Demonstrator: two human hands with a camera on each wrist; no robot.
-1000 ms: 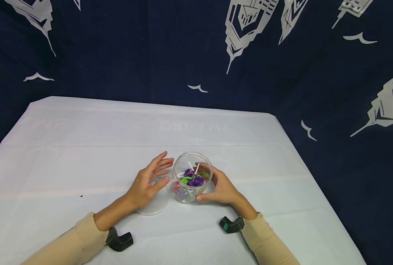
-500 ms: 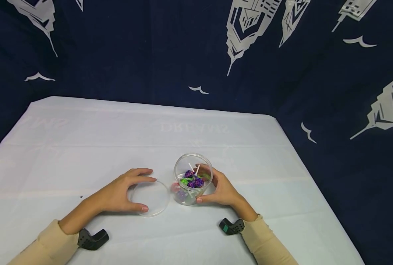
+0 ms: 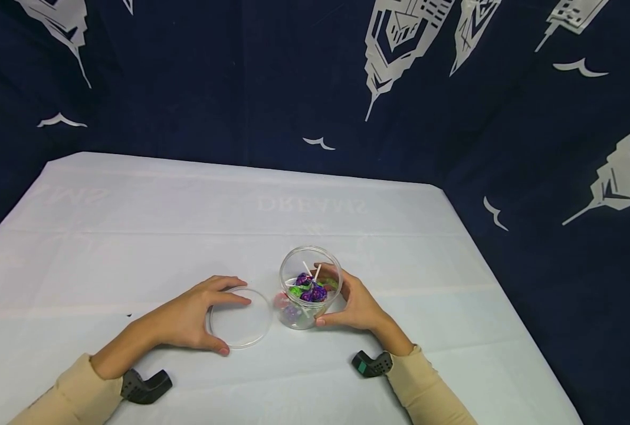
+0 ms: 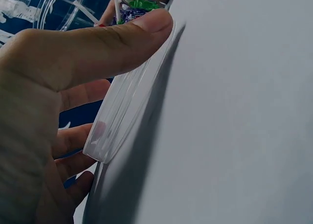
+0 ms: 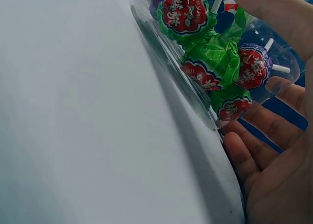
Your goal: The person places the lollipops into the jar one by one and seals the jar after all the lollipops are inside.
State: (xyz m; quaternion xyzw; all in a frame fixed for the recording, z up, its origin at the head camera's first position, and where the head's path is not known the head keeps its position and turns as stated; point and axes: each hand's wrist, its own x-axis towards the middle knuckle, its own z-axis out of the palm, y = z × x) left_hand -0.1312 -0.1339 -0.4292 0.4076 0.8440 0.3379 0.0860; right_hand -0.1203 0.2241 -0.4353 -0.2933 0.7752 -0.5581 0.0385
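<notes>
A clear plastic jar (image 3: 300, 319) stands on the white table, holding several lollipops (image 3: 312, 290) with white sticks. The wrappers are purple and green with red labels in the right wrist view. My right hand (image 3: 354, 301) holds the jar from its right side, thumb in front and fingers behind. Left of the jar a round clear lid (image 3: 250, 330) lies flat. My left hand (image 3: 190, 316) spans the lid's left side with spread fingers, thumb at the near rim, index finger over the lid. In the left wrist view the thumb (image 4: 112, 50) crosses in front of the lid.
White cloth covers the table (image 3: 134, 254); a small dark speck (image 3: 129, 315) lies to the left. Behind hangs a navy curtain (image 3: 203, 77) with white building and bird prints. Each wrist bears a black device, the left one (image 3: 146, 386) close above the cloth.
My left hand has drawn back leftward from beside the jar, come down at the lid, and spread its thumb to the near rim. The right hand and jar have stayed put.
</notes>
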